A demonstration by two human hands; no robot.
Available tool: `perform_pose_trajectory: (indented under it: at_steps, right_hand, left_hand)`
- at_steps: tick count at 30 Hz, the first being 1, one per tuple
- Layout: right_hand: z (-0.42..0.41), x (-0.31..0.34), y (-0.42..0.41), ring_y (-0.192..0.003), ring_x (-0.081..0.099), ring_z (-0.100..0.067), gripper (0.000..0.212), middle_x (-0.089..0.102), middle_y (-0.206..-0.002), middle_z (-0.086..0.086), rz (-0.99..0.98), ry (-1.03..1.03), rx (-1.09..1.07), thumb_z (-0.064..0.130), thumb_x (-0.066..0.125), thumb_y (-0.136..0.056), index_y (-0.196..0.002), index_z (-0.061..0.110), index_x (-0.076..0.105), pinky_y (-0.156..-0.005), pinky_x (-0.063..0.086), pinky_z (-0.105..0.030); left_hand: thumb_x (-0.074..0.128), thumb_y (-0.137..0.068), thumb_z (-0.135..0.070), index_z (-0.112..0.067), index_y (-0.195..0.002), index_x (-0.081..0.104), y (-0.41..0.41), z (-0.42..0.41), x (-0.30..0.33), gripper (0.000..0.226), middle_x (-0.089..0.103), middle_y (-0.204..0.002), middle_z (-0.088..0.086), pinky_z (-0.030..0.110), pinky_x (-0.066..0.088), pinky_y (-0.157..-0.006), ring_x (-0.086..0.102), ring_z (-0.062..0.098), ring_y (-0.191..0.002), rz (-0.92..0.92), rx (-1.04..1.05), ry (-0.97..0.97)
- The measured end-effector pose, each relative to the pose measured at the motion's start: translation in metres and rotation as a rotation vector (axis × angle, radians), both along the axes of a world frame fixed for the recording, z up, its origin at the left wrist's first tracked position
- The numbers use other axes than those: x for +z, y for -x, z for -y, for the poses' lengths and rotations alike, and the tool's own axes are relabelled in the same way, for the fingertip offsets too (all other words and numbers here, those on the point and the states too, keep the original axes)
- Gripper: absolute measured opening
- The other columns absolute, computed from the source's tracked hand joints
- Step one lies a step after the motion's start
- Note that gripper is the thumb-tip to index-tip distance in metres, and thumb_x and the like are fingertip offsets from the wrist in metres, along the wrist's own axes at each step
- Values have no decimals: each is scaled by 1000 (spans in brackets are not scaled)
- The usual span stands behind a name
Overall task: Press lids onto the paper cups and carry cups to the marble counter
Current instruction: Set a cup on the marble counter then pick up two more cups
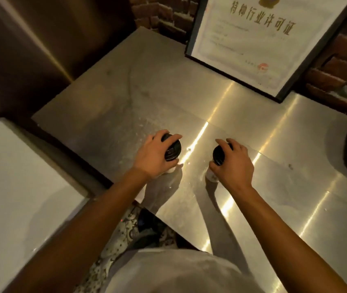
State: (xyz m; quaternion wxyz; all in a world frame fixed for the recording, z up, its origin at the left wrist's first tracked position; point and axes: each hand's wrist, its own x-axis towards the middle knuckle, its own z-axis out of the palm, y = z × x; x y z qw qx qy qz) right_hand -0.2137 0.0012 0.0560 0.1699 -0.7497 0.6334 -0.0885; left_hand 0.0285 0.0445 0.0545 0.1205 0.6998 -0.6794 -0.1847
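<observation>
Two lidded cups stand on the counter (147,85): left hand (155,157) grips the nine-o'clock cup (171,152), right hand (232,163) grips the three-o'clock cup (218,157).

Two paper cups stand on the counter, the left cup (171,169) and the right cup (211,176). Each wears one black lid, two lids altogether (173,151) (218,155). One framed certificate (259,37) leans behind.

counter (253,127): glossy brushed metal | lids (173,150): black plastic; wall (337,58): rough brick

Left hand (154,155) and right hand (232,163) curl downward.
</observation>
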Motion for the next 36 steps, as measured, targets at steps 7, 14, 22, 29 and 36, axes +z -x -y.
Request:
perform_pose_trajectory:
  at_steps: [7,14,22,29,36]
  right_hand:
    - [-36,52,-86,-142,40,-30,72,44,-157,-3,110,116,393,40,78,-83,-148,32,49,-108,46,-50]
    - [-116,84,-187,-135,45,-29,70,50,-150,-2,150,214,741,43,76,-81,-145,33,50,-103,51,-48]
    - [-271,97,-290,-142,37,-30,69,44,-156,-1,250,191,1039,41,73,-84,-148,32,49,-107,47,-52]
    - [-439,98,-368,-139,40,-28,62,46,-154,1,318,171,1271,39,70,-85,-144,32,54,-100,50,-46]
    - [-587,102,-433,-136,43,-26,55,49,-151,2,393,133,1557,42,67,-87,-140,33,56,-99,49,-42]
  left_hand:
    - [65,-86,-58,-47,-148,39,-52,-100,57,68,36,-156,-6,43,47,-101,42,29,-127,77,326,146]
    - [70,-84,-53,-38,-147,46,-98,-242,86,69,45,-152,2,41,53,-94,51,31,-120,220,640,318]
    - [73,-83,-52,-35,-146,47,-157,-440,99,71,45,-152,4,49,55,-94,51,32,-125,284,921,352]
    - [76,-82,-48,-35,-143,51,-182,-632,109,67,46,-152,0,49,55,-88,51,33,-124,324,1190,363]
    - [72,-85,-51,-37,-144,49,-181,-784,105,66,43,-153,1,53,50,-100,47,34,-130,326,1487,347]
